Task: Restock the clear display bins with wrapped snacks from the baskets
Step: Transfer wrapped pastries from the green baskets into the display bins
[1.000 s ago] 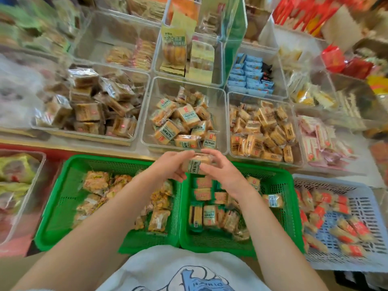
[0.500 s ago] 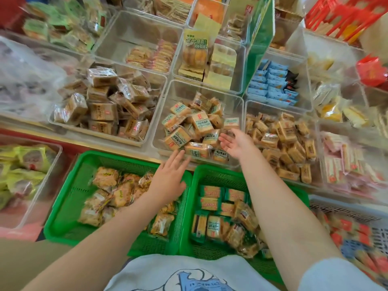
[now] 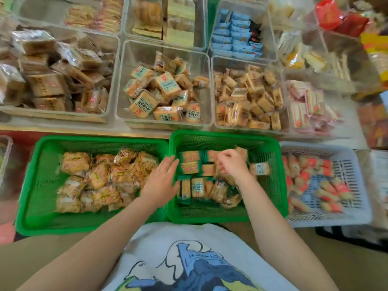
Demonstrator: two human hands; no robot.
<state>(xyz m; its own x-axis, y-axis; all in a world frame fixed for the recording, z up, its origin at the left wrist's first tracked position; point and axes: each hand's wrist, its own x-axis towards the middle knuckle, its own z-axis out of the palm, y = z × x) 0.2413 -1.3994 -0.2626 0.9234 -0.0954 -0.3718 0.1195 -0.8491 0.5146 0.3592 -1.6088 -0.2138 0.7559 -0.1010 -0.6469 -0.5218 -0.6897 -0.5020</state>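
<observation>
Right hand (image 3: 232, 164) grip curled on green-wrapped snacks (image 3: 206, 169), left hand (image 3: 161, 181) flat.

The right hand (image 3: 232, 164) is blurred, so its grip on the wrapped snacks (image 3: 206, 177) is unclear.

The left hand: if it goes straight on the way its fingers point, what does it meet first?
Probably the green-wrapped snacks in the middle green basket: the left hand lies flat over the basket's left rim, fingers pointing up-right at them. Depth is unclear.
</observation>
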